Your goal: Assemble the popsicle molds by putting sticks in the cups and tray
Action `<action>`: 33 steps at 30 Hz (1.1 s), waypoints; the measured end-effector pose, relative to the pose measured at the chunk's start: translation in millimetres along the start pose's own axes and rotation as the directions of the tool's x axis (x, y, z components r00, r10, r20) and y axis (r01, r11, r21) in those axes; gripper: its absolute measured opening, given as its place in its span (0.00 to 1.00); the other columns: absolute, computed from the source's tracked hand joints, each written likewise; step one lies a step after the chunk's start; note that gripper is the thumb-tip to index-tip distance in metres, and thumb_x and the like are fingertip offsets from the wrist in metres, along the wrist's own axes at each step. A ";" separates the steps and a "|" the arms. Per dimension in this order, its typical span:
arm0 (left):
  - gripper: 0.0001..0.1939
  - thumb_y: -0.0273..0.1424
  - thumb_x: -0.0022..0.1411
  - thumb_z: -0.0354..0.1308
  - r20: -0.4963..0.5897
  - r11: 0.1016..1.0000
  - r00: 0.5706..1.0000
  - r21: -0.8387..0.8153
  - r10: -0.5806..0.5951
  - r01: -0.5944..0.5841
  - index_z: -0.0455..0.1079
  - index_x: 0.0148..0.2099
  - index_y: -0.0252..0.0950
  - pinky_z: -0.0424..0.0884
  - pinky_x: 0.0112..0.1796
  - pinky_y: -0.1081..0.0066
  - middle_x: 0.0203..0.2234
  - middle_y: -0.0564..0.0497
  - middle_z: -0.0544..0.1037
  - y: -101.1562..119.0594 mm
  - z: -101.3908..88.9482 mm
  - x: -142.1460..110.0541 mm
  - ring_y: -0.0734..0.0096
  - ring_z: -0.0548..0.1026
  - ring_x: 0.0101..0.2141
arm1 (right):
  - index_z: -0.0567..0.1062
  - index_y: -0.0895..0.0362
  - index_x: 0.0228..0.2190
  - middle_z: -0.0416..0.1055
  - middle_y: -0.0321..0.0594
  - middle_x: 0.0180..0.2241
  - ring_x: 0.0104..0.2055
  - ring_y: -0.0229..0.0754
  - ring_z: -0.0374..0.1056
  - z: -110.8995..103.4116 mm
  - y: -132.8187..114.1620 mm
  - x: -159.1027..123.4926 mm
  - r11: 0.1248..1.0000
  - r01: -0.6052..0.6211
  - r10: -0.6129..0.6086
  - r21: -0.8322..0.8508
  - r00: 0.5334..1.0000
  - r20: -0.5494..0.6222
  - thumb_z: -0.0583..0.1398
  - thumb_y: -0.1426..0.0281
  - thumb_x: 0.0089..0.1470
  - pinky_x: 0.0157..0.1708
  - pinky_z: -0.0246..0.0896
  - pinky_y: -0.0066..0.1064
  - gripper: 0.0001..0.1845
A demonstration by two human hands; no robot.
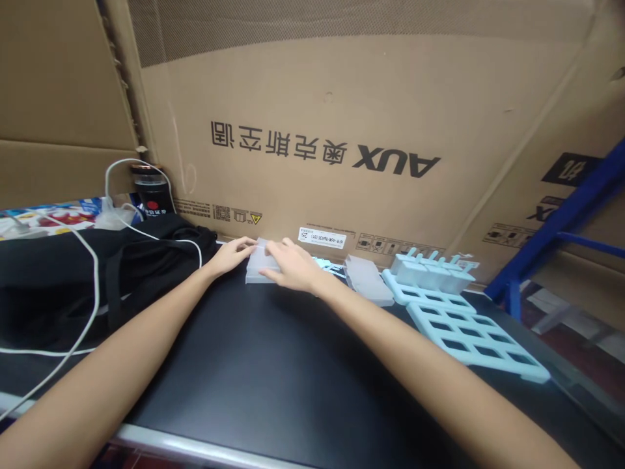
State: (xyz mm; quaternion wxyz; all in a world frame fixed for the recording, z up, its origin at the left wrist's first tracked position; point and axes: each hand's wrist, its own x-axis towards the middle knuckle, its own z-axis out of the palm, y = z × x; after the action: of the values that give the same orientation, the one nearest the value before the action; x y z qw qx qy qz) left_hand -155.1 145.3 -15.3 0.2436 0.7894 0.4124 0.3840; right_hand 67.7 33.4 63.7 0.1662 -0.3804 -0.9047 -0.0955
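A translucent, pale plastic box lies flat near the back of the black table, between my two hands. My left hand holds it at its left side with bent fingers. From the right, my right hand grips the box, thumb in front and fingers over the top. Just behind my right hand lie thin light-blue plastic pieces, partly hidden. Farther right is a second translucent box. Beside it stand light-blue ice pop molds with sticks upward, near a light-blue frame with square openings.
A large cardboard carton rises behind the table. On the left lie a black bag and a white cable, with a dark-labelled jar behind. A blue metal post slants at the right.
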 end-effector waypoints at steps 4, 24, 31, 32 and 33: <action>0.22 0.46 0.63 0.52 -0.002 1.000 1.000 -0.014 0.017 -0.017 0.71 0.51 0.37 0.69 0.46 0.64 0.44 0.47 0.79 0.5 -0.5 -0.5 0.62 0.76 0.43 | 0.67 0.57 0.43 0.69 0.46 0.44 0.47 0.49 0.59 26.3 -3.0 7.0 0.997 0.029 -0.030 -0.078 0.999 -0.017 0.57 0.60 0.60 0.44 0.59 0.40 0.14; 0.22 0.47 0.62 0.52 -0.007 1.000 1.000 0.007 0.007 -0.006 0.71 0.50 0.38 0.68 0.46 0.64 0.44 0.48 0.78 1.1 -0.2 -0.5 0.62 0.76 0.42 | 0.67 0.56 0.39 0.65 0.46 0.43 0.48 0.46 0.59 40.4 0.4 -10.8 0.998 -0.004 -0.003 -0.067 0.996 -0.094 0.56 0.61 0.63 0.41 0.62 0.34 0.11; 0.22 0.47 0.62 0.53 -0.009 1.000 1.000 -0.013 -0.004 0.004 0.71 0.50 0.36 0.69 0.45 0.64 0.43 0.47 0.78 -0.2 0.6 0.3 0.63 0.76 0.40 | 0.67 0.56 0.40 0.63 0.46 0.43 0.46 0.47 0.58 41.4 2.3 -14.9 0.998 -0.044 0.038 -0.055 0.995 -0.094 0.57 0.60 0.59 0.38 0.62 0.35 0.12; 0.22 0.47 0.62 0.53 -0.007 1.000 1.000 -0.014 -0.008 0.008 0.71 0.50 0.37 0.69 0.45 0.64 0.42 0.47 0.79 0.0 0.6 0.3 0.63 0.76 0.40 | 0.67 0.56 0.40 0.63 0.46 0.43 0.46 0.47 0.58 41.3 2.5 -15.1 0.997 -0.047 0.042 -0.055 0.995 -0.091 0.57 0.60 0.59 0.37 0.61 0.34 0.13; 0.22 0.47 0.61 0.53 -0.006 1.000 1.000 -0.017 -0.009 0.009 0.71 0.50 0.37 0.69 0.45 0.63 0.42 0.47 0.79 0.2 0.7 0.3 0.63 0.76 0.40 | 0.67 0.56 0.40 0.63 0.46 0.43 0.46 0.47 0.58 41.1 2.6 -15.3 0.997 -0.047 0.042 -0.056 0.995 -0.090 0.57 0.60 0.59 0.36 0.61 0.34 0.13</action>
State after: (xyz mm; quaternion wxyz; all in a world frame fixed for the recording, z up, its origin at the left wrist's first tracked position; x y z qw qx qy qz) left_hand -154.4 145.4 -15.5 0.2505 0.7843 0.4134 0.3888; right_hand 70.2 37.4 20.1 0.1970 -0.4007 -0.8846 -0.1348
